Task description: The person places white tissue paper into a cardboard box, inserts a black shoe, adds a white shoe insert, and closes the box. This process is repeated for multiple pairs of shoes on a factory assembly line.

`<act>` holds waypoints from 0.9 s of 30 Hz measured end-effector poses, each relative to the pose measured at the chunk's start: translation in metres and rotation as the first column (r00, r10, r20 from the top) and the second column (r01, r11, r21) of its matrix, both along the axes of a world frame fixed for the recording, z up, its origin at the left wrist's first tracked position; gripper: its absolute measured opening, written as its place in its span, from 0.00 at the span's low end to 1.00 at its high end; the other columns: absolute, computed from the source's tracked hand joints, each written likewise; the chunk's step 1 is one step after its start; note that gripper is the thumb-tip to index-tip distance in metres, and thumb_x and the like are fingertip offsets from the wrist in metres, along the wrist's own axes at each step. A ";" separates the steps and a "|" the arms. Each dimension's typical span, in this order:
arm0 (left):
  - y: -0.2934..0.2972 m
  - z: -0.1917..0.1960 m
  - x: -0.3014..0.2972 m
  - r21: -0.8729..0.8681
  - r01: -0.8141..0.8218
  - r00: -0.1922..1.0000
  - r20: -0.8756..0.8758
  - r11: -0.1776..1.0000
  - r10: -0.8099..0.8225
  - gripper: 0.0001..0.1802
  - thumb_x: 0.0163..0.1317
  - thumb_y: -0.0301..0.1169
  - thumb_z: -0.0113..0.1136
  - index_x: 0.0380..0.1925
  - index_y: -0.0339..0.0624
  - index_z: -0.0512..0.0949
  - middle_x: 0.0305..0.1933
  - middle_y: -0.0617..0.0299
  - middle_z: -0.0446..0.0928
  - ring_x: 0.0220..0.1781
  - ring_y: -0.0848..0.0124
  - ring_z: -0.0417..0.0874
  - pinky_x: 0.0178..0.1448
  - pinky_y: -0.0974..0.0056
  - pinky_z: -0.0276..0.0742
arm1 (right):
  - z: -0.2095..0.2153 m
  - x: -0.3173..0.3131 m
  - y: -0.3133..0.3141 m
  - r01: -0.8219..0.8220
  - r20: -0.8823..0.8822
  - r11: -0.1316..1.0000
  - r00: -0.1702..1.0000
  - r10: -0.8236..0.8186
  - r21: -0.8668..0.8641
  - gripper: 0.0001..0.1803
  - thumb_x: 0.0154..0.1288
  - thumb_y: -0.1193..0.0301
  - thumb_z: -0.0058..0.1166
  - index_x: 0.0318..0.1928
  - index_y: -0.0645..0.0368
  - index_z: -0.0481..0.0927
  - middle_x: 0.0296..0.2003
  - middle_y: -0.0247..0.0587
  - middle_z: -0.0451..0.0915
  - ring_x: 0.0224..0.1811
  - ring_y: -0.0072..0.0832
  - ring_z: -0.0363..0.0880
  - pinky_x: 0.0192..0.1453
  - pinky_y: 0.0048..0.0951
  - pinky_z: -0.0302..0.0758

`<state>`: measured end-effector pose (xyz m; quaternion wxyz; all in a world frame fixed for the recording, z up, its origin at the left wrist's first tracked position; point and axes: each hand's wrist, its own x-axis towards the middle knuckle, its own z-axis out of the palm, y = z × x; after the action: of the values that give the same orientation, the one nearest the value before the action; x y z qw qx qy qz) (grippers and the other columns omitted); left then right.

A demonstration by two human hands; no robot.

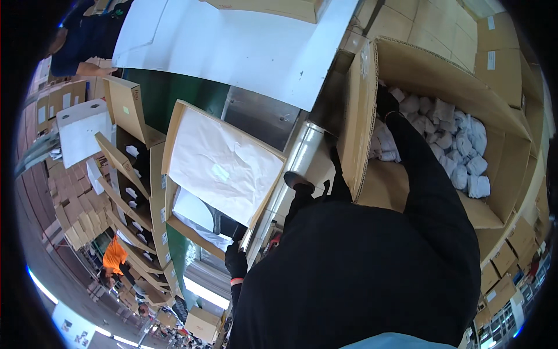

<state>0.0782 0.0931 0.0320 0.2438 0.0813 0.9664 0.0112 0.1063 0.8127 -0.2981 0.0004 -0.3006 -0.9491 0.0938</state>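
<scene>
My right hand (386,103), in a black glove, reaches into a large open carton (358,119) at the right. It is beside several small white wrapped bundles (439,116) piled inside; its dark fingers do not show clearly enough to tell their pose. My left hand (236,262), also gloved in black, is closed at the near corner of an open shallow cardboard box (200,237). White paper (218,157) with a pale green label covers the box's upper part. Below the paper lie a black item (232,227) with a grey edge and whitish wrapping.
A row of open boxes (131,200) lines the green conveyor (168,96) on the left. A white table (232,49) stands beyond, and a roll of clear film (305,151) lies between box and carton. One person (81,46) stands far left, another in orange (115,254) lower left.
</scene>
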 end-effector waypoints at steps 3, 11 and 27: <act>0.003 0.001 0.000 0.041 -0.041 0.999 0.017 0.998 0.041 0.22 0.52 0.29 0.61 0.50 0.44 0.78 0.41 0.53 0.78 0.46 0.54 0.80 0.50 0.54 0.76 | -0.008 0.000 0.013 -0.023 -0.062 0.998 0.998 0.027 0.057 0.17 0.66 0.60 0.43 0.48 0.56 0.77 0.38 0.49 0.81 0.39 0.46 0.81 0.40 0.47 0.77; 0.033 0.061 -0.041 0.167 -0.138 0.988 0.092 0.976 0.124 0.21 0.59 0.35 0.62 0.53 0.43 0.77 0.50 0.53 0.81 0.52 0.59 0.82 0.55 0.60 0.76 | 0.134 0.015 0.053 -0.151 0.152 0.970 0.972 0.181 -0.188 0.20 0.62 0.60 0.50 0.50 0.56 0.80 0.52 0.51 0.78 0.56 0.48 0.74 0.63 0.45 0.68; 0.119 0.113 -0.101 0.988 0.149 0.968 -0.154 0.044 0.199 0.36 0.52 0.32 0.69 0.61 0.34 0.66 0.57 0.51 0.72 0.58 0.62 0.75 0.60 0.61 0.71 | 0.415 -0.098 -0.401 -0.395 -0.390 -0.008 0.905 0.172 -0.919 0.16 0.69 0.74 0.49 0.55 0.65 0.72 0.39 0.35 0.78 0.36 0.19 0.76 0.40 0.24 0.73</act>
<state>-0.0231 0.2126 0.1446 -0.0046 0.2104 0.7119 0.6700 0.0087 0.4120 0.1172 -0.1455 -0.0107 -0.6607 0.7363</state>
